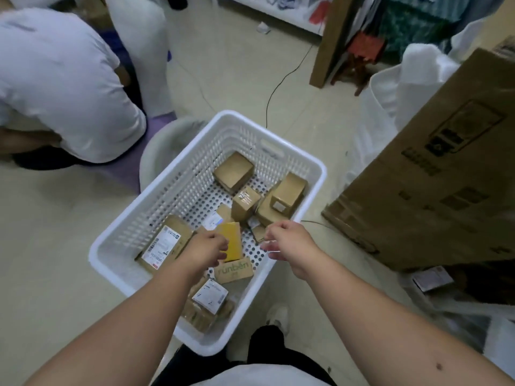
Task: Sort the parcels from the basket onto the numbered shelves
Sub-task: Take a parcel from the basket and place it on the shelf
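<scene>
A white perforated basket (312, 162) stands on the floor below me, holding several brown cardboard parcels. My left hand (206, 247) grips a small yellow parcel (232, 240) above the basket's near half. My right hand (287, 240) hovers beside it over the basket's right rim, fingers loosely curled and holding nothing. A labelled flat parcel (164, 242) lies at the left, a "runben" box (234, 271) under my left hand, and another labelled parcel (207, 298) near the front. Small boxes (234, 171) (287, 193) sit at the far end.
A person in a white shirt (64, 87) crouches at the left. A large cardboard box (440, 174) leans at the right with white bags (390, 87) behind it. A black cable (281, 82) runs across the floor. A grey bin (167, 146) stands left of the basket.
</scene>
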